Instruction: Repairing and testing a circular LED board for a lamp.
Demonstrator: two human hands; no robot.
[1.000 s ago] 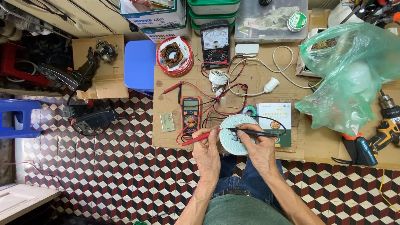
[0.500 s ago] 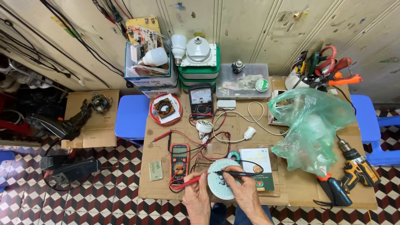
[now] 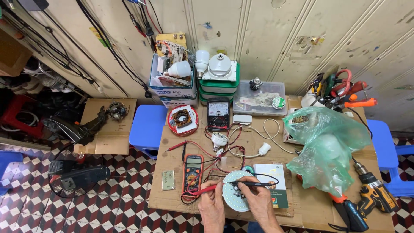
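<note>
The round white LED board (image 3: 236, 195) lies flat on the worktop (image 3: 310, 207) at its near edge, right under my head camera, so both hands can rest their heels beside it. My left hand (image 3: 212, 206) has its fingers closed around the red probe (image 3: 206, 190), tip angled in toward the board's left side. My right hand (image 3: 258, 203) pinches the black probe (image 3: 252, 184) like a pen, held nearly level with its point over the board's upper middle. I cannot tell whether either tip actually touches a contact. The orange-trimmed digital multimeter (image 3: 192, 171) sits just left of the board, screen up, so I can read it without moving my hands; its red and black leads loop across the cardboard between. A green plastic bag (image 3: 327, 149) and a cordless drill (image 3: 373, 194) lie off to the right, well apart from the board.
</note>
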